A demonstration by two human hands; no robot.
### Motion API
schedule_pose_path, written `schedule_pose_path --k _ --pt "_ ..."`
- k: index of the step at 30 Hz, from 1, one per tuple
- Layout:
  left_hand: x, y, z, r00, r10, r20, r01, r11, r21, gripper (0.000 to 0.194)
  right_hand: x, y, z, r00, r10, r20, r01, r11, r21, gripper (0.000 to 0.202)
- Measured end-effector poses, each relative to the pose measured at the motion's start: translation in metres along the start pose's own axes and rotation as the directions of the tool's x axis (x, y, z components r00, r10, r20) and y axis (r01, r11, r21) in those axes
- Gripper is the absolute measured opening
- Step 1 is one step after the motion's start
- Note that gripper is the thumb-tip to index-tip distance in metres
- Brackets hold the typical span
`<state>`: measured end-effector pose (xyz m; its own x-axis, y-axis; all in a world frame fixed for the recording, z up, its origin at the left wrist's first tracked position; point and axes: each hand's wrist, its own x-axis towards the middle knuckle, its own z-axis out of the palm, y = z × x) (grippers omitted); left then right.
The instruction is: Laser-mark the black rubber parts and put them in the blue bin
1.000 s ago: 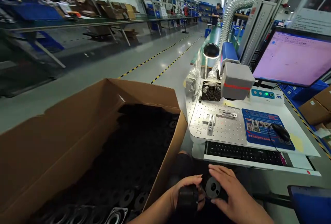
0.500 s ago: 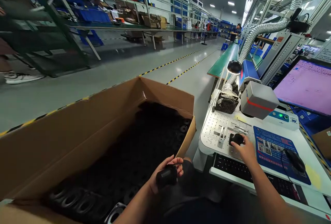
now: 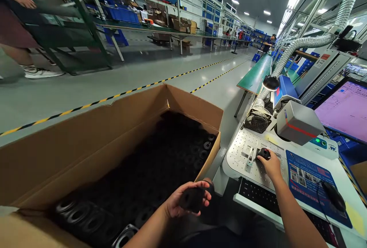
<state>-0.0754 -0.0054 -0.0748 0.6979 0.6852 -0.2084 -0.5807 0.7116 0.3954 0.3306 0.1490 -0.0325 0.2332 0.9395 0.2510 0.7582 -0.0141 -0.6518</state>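
Head view: right hand [image 3: 273,167], fingers pinching black cylindrical part [image 3: 263,153] at perforated silver metal plate [image 3: 236,158]. Left hand [image 3: 174,203] fingers curled round black rounded part [image 3: 191,199], near brown cardboard box [image 3: 120,133].

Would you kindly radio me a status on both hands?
Left hand holding black part by carton. Right hand holding second black part at perforated plate. Metal clamp close beside that part.

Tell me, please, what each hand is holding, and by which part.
The left hand holds a black part, gripped around its outer side. The right hand grips another black piece by its sides, at the perforated plate.
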Motion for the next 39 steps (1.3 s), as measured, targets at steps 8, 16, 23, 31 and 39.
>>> schedule_pose_path --k 8,16,23,31,39 --pt "-0.002 0.001 -0.001 0.998 0.052 -0.018 -0.053 0.994 -0.094 0.043 -0.014 0.011 0.008 0.993 -0.008 -0.115 0.007 1.0 -0.005 0.083" --pt "0.0 0.003 0.001 0.999 0.05 -0.018 -0.051 0.993 -0.103 0.049 -0.031 0.017 0.013 0.988 0.087 -0.13 -0.084 0.996 0.031 0.082" --pt "0.002 0.003 -0.001 0.999 0.038 0.003 -0.038 0.993 -0.114 0.047 -0.03 0.02 0.021 0.976 0.031 -0.216 -0.027 0.999 0.025 0.068" --pt "0.002 0.003 0.001 0.999 0.031 -0.009 -0.032 0.994 -0.102 0.047 -0.032 0.007 0.012 0.991 0.025 -0.128 -0.027 0.999 -0.017 0.07" --pt "0.001 0.001 0.001 0.999 0.027 -0.04 -0.03 0.997 -0.069 0.047 -0.085 0.009 -0.025 0.987 0.061 -0.15 -0.05 0.996 0.08 0.07"
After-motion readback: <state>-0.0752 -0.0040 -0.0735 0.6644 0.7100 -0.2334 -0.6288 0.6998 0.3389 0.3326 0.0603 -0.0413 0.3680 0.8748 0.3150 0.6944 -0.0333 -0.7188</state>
